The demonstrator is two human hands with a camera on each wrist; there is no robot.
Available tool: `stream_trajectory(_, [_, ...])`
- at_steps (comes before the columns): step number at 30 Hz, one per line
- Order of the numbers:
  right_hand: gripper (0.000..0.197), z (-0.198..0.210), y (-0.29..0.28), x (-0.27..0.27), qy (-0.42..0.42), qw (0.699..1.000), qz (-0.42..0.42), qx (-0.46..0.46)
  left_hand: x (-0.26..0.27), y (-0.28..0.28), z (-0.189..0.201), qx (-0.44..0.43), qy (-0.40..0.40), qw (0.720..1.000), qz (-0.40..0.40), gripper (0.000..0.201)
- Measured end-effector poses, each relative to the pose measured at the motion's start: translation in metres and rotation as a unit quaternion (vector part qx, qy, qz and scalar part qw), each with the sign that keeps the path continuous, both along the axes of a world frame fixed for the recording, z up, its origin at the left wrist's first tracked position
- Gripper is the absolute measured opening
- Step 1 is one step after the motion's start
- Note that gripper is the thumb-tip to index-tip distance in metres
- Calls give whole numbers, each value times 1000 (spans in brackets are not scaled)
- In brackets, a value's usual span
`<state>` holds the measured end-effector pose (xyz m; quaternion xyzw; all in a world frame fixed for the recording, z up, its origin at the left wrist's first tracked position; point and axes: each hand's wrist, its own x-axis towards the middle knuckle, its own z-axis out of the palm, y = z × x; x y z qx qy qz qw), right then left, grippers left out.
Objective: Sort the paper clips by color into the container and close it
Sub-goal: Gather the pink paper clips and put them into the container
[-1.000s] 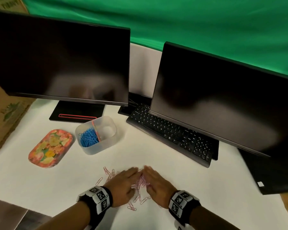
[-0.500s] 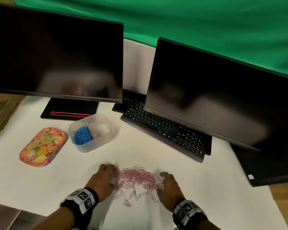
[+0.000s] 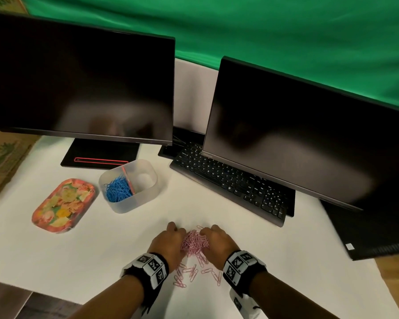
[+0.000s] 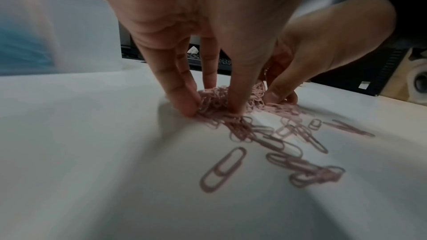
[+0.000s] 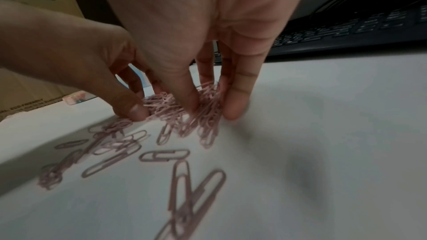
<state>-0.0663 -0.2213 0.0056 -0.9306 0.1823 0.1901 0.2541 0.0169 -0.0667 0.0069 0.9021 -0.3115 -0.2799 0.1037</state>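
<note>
A heap of pink paper clips [image 3: 195, 241] lies on the white table near its front edge. My left hand [image 3: 171, 240] and right hand [image 3: 217, 240] press against it from either side, fingertips down on the table. In the left wrist view the straight fingers [image 4: 184, 105] and thumb dig into the heap [image 4: 215, 98]; the right wrist view shows the same for the heap [image 5: 166, 105]. Several loose pink clips [image 3: 189, 272] lie between my wrists. The clear container [image 3: 136, 201] stands back left, with blue clips [image 3: 118, 189] in its left compartment and nothing seen in the right one.
A floral lid [image 3: 63, 206] lies left of the container. A black keyboard [image 3: 228, 183] and two dark monitors [image 3: 83, 88] [image 3: 309, 139] fill the back. A cardboard box [image 3: 2, 162] stands at the far left edge.
Half a second ago my hands were apart with the pink clips spread between them. They have now closed in and pushed the clips into a tight heap.
</note>
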Motion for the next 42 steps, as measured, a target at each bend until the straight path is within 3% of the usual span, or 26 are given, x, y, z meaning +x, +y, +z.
stream_trajectory(6, [35, -2, -7, -2, -3, 1000, -17, 1, 7, 3, -6, 8, -26, 1000, 1, 29])
stream_trajectory(14, [27, -4, -15, -7, -17, 994, -91, 54, 17, 11, 3, -111, 18, 988, 102, 24])
stream_trajectory(18, [18, -3, -17, -13, -22, 986, -131, 100, 27, 17, 21, -189, 39, 968, 161, 18])
stream_trajectory(20, [24, 0, -17, -15, -25, 982, -144, 122, 35, 21, 36, -229, 47, 952, 196, 13])
stream_trajectory(26, [14, 20, -14, -17, -56, 967, -180, 173, 87, 29, 74, -321, 69, 904, 274, 12])
stream_trajectory(32, [13, 45, -5, 2, -103, 928, -226, 277, 155, 25, 81, -285, 0, 897, 338, 11])
stream_trajectory(36, [11, 61, 2, 24, -130, 908, -226, 328, 173, 17, 76, -208, -16, 914, 347, 11])
stream_trajectory(39, [11, 76, 8, 51, -140, 906, -207, 340, 170, 18, 70, -172, 15, 924, 342, 25])
stream_trajectory(42, [10, 93, 16, 86, -153, 905, -182, 353, 162, 25, 67, -191, 32, 920, 341, 43])
